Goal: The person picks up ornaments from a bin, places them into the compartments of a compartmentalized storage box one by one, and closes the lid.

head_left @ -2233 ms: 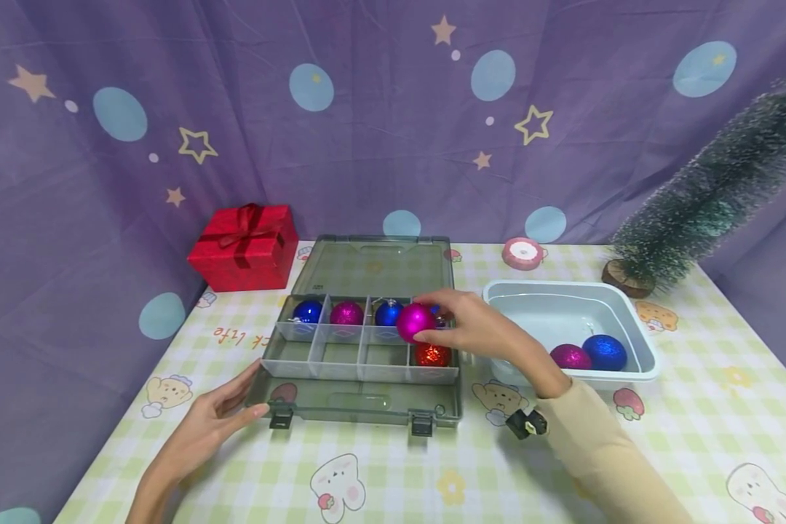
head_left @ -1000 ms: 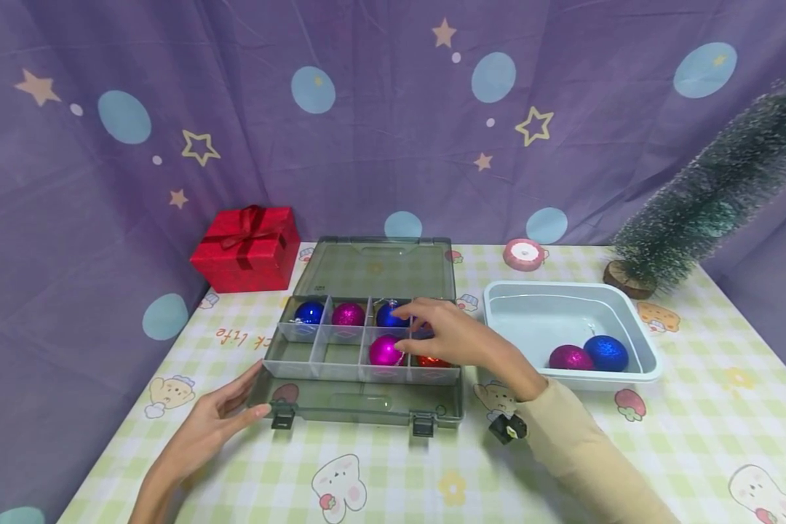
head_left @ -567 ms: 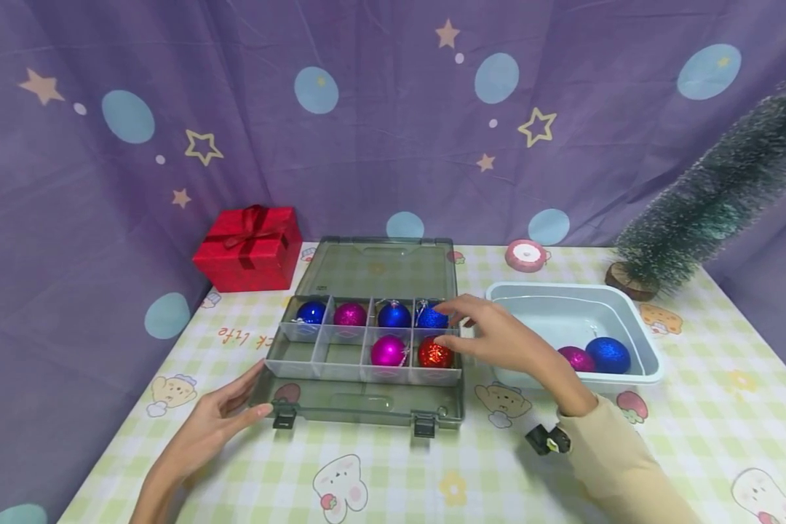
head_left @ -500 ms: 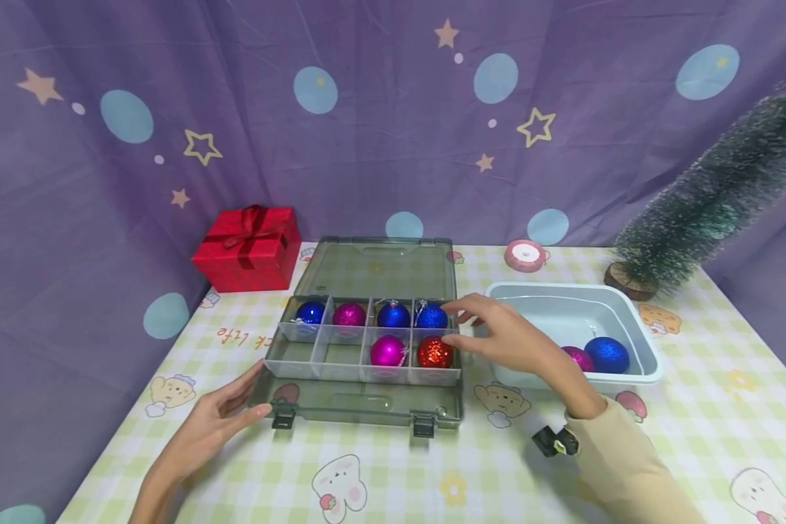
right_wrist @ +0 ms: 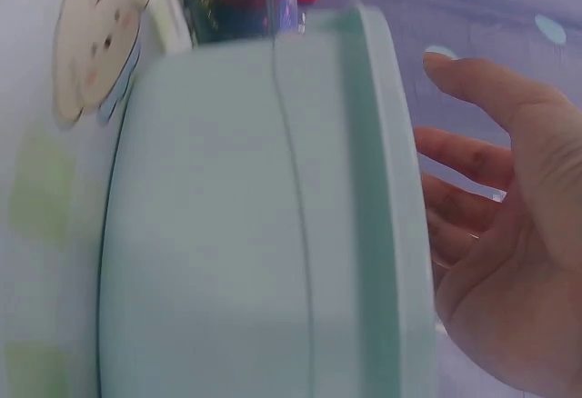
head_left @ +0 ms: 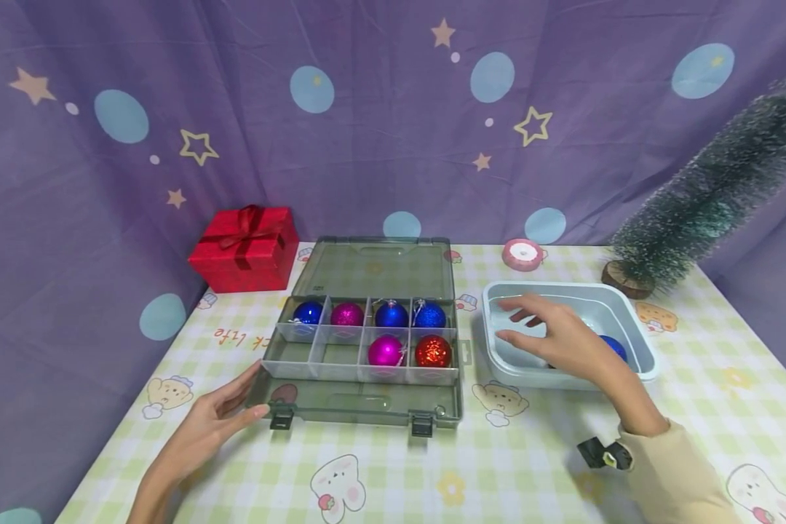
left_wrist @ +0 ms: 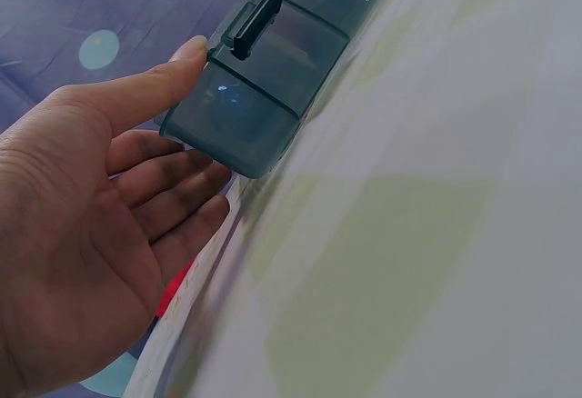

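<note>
A smoky, see-through divided case [head_left: 360, 411] lies with its lid folded back. Blue, magenta and red Christmas baubles sit singly in its compartments: blue, pink glitter, and two more blue along the back row, a magenta bauble [head_left: 386, 352] and a red glitter bauble [head_left: 433, 352] in front. My left hand [head_left: 206, 422] rests at the case's front left corner, thumb on the edge, fingers loosely extended beside it. Over a pale blue plastic basin [head_left: 566, 291] hovers my right hand [head_left: 563, 338], fingers spread with nothing between them. Below it a blue glitter bauble [head_left: 616, 347] partly shows.
Behind the basin lies a ribbon spool [head_left: 522, 255]. A frosted mini Christmas tree [head_left: 688, 196] on a wooden base [head_left: 629, 279] stands at the back right. The red gift box [head_left: 245, 249] is at the back left, before a purple curtain [head_left: 380, 131].
My right hand set the magenta bauble in the front row beside the red one, let go, and moved right over the basin. My left hand stayed at the case corner.
</note>
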Motion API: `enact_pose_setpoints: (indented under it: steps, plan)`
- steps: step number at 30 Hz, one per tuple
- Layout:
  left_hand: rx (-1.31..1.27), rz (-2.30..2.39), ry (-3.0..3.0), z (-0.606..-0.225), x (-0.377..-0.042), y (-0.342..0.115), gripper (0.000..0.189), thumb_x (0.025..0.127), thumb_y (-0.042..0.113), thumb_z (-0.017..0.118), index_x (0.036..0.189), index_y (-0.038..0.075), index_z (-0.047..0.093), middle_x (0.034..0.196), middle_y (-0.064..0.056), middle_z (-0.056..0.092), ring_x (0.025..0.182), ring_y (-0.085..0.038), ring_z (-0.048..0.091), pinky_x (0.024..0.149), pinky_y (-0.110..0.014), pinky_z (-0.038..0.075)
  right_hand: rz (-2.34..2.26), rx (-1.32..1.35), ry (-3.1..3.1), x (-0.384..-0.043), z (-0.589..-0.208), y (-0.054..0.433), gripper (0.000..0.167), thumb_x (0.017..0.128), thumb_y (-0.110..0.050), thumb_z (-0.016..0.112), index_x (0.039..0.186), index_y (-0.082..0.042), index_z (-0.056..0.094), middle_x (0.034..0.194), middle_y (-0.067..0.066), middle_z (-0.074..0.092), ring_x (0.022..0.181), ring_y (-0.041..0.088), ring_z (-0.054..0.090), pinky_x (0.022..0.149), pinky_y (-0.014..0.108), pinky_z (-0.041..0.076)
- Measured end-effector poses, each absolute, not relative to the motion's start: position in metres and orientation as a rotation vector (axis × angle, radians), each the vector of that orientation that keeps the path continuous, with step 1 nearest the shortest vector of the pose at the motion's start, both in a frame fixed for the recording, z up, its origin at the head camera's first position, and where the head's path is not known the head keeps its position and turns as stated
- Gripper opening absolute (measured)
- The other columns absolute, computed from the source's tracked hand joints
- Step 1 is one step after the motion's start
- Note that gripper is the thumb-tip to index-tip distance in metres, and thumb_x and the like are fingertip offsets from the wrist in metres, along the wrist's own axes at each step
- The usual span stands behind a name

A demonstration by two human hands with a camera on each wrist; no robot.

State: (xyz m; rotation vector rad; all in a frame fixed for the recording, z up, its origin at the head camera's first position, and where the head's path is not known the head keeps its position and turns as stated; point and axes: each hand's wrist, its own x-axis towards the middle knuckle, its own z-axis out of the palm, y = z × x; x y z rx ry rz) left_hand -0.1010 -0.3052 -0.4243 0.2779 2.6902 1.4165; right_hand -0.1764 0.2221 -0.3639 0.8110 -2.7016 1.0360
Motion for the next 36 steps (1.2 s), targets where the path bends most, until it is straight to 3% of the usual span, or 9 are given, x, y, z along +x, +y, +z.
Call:
enact_pose_setpoints:
  steps: [6,12,18,21,27,36]
  plan:
    - [0.277,1.42,2.688,-0.424,-0.101,-0.305,0.072,0.101,0.025,0.071,0.16,0.003,0.036,0.159,-0.02,0.039,0.143,-0.04,0.036,0.101,-0.006,0.036,1.043,0.72,-2.73,-0.17,-0.365,0.248,0.043,0.097,-0.02,0.076,0.135,-0.002,0.066,0.129,0.014,0.069,0.105,0.03,0.07,0.086,0.047,0.058]
    - [0.283,1.42,2.691,-0.424,-0.101,-0.303,0.072,0.101,0.024,0.071,0.159,0.001,0.036,0.159,-0.02,0.038,0.143,-0.041,0.036,0.101,-0.006,0.036,1.026,0.654,-2.733,-0.163,-0.366,0.274,0.042,0.095,-0.018,0.078,0.132,-0.002,0.067,0.126,0.016,0.069,0.103,0.031,0.071,0.084,0.037,0.059]
    - [0.279,1.421,2.691,-0.424,-0.101,-0.304,0.072,0.101,0.024,0.071,0.16,0.002,0.036,0.159,-0.02,0.038,0.143,-0.04,0.036,0.101,-0.006,0.036,1.0,0.551,-2.85,-0.153,-0.364,0.291,0.046,0.099,-0.027,0.074,0.137,-0.003,0.064,0.132,0.019,0.065,0.108,0.034,0.069,0.084,0.04,0.061]
    - [0.276,1.423,2.688,-0.424,-0.101,-0.305,0.072,0.101,0.025,0.071,0.16,0.002,0.036,0.16,-0.019,0.038,0.143,-0.04,0.036,0.101,-0.006,0.036,0.994,0.503,-2.899,-0.15,-0.365,0.296,0.049,0.098,-0.031,0.075,0.137,-0.004,0.064,0.126,0.016,0.069,0.104,0.031,0.071,0.08,0.035,0.061]
    - [0.28,1.427,2.685,-0.424,-0.101,-0.304,0.072,0.101,0.025,0.071,0.16,0.002,0.036,0.16,-0.019,0.038,0.144,-0.041,0.035,0.101,-0.006,0.036,0.987,0.46,-2.961,-0.146,-0.365,0.301,0.05,0.098,-0.034,0.075,0.136,-0.005,0.065,0.102,-0.001,0.075,0.091,0.013,0.072,0.076,0.029,0.057]
    - [0.281,1.417,2.693,-0.424,-0.101,-0.304,0.072,0.101,0.025,0.071,0.16,0.001,0.036,0.16,-0.02,0.038,0.143,-0.041,0.036,0.101,-0.006,0.036,0.988,0.518,-2.985,-0.146,-0.369,0.302,0.048,0.098,-0.03,0.075,0.134,0.0,0.065,0.106,0.001,0.073,0.093,0.016,0.07,0.08,0.032,0.059]
